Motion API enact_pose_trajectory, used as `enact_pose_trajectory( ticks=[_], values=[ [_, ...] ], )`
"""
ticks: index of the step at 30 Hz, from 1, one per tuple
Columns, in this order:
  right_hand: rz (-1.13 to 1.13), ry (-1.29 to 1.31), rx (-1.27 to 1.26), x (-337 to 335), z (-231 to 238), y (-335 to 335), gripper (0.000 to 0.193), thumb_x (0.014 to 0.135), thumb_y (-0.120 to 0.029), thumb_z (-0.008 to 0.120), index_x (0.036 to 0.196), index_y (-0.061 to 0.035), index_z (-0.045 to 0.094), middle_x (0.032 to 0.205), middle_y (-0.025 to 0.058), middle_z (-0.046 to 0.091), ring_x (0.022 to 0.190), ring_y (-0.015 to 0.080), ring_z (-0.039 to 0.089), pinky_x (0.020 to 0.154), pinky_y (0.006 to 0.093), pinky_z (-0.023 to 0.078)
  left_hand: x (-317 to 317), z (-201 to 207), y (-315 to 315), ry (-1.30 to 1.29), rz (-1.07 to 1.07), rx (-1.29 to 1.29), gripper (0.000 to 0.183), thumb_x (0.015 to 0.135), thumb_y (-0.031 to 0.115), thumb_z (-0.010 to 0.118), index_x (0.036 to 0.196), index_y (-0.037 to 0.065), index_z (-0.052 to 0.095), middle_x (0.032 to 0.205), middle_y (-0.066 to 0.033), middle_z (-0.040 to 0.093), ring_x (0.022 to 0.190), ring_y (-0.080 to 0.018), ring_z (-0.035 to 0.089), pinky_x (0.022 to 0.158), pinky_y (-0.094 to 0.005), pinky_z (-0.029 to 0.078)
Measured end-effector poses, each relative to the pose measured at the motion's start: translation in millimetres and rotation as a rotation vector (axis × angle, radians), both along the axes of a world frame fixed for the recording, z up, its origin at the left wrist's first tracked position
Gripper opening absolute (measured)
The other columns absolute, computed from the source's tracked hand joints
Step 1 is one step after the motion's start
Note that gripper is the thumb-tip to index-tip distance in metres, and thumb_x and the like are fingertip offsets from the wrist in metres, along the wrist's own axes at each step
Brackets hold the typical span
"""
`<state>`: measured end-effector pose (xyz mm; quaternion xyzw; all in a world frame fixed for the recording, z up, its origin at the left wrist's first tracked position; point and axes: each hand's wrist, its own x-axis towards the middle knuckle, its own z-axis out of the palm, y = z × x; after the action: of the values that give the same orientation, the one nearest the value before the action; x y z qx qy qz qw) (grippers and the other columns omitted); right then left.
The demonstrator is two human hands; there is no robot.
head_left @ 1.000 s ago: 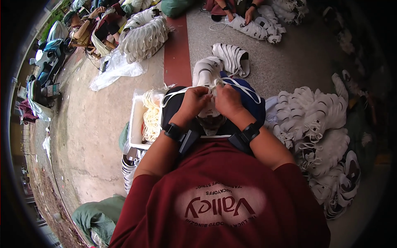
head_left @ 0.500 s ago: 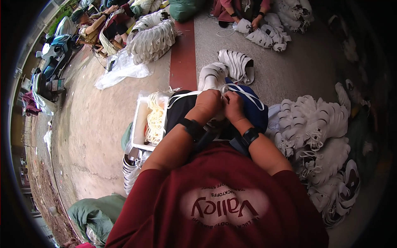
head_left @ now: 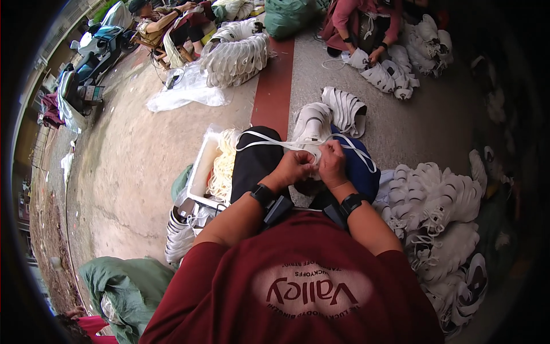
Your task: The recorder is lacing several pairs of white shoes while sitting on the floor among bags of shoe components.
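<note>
A white shoe upper point(head_left: 313, 123) rests between my knees, its front end pointing away from me. A white shoelace point(head_left: 262, 136) runs across it, with loops hanging over both knees. My left hand point(head_left: 297, 166) is closed in a pinch at the upper's near end, apparently on the lace. Beside it, my right hand point(head_left: 332, 163) pinches the lace between thumb and fingertips. The fingers partly cover the eyelets. Just beyond the upper, a nested row of white shoe uppers point(head_left: 345, 110) lies on the floor.
A white foam box point(head_left: 197, 172) of cream laces point(head_left: 222, 172) stands by my left knee. Piled white uppers point(head_left: 432, 195) lie at my right. Ahead are a row of uppers point(head_left: 238, 60), a green sack point(head_left: 289, 17) and a co-worker's hands point(head_left: 375, 54); scooters point(head_left: 86, 74) stand far left.
My hands have lowered toward me and turned, showing more of the fingers and the upper's near end. The view has shifted, so the surroundings sit lower and farther right at the top.
</note>
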<state>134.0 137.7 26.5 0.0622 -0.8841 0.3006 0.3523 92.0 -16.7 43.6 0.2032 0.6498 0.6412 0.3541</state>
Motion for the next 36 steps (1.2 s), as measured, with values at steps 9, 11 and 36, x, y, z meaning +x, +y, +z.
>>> enact_pose_trajectory(
  ticks=[9,11,36],
  values=[
    [0.168,-0.143,0.034,-4,17,-3,0.008,0.068,-0.006,0.06,0.077,-0.0054,0.06,0.07,0.0099,0.053,0.066,0.0303,0.05,0.061,0.0396,0.04,2,-3,-9,-0.174,0.068,0.276,0.007,0.082,0.009,0.067,0.082,0.005,0.061,0.072,0.0029,0.058,0.062,-0.0029,0.052,0.056,-0.0184,0.044],
    [0.151,-0.155,0.08,-8,17,-3,0.006,0.071,-0.008,0.06,0.076,-0.0055,0.059,0.07,0.01,0.053,0.065,0.03,0.049,0.062,0.0396,0.038,-3,0,-12,-0.086,0.104,0.271,0.008,0.081,0.009,0.067,0.083,0.003,0.062,0.073,0.003,0.059,0.067,-0.0025,0.052,0.06,-0.0194,0.045],
    [0.16,-0.19,0.3,-17,11,-6,0.036,0.067,-0.007,0.068,0.102,-0.0044,0.063,0.07,0.0046,0.047,0.063,0.0229,0.046,0.062,0.0355,0.036,-27,-40,-17,-0.044,0.467,0.298,0.008,0.079,-0.003,0.062,0.086,0.001,0.06,0.075,0.0022,0.059,0.068,-0.0036,0.052,0.062,-0.0195,0.044]
  ],
)
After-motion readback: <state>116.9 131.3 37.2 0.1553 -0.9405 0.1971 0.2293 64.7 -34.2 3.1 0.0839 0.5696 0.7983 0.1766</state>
